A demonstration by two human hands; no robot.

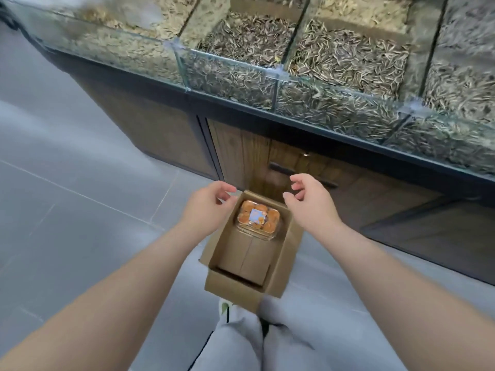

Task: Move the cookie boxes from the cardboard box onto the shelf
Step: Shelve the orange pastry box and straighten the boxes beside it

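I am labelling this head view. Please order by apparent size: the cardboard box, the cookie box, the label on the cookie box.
1. cardboard box, largest.
2. cookie box, lying inside it at the far end.
3. label, smallest, on the cookie box lid.

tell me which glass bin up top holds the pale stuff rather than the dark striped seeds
The far-left bin: its fill is pale tan, while the neighbouring bins hold dark striped seeds.

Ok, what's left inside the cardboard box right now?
One clear cookie box with a label sits at the far end of the cardboard box; the rest shows bare cardboard bottom. Anything beneath that cookie box is hidden. Left hand and right hand hover open above.
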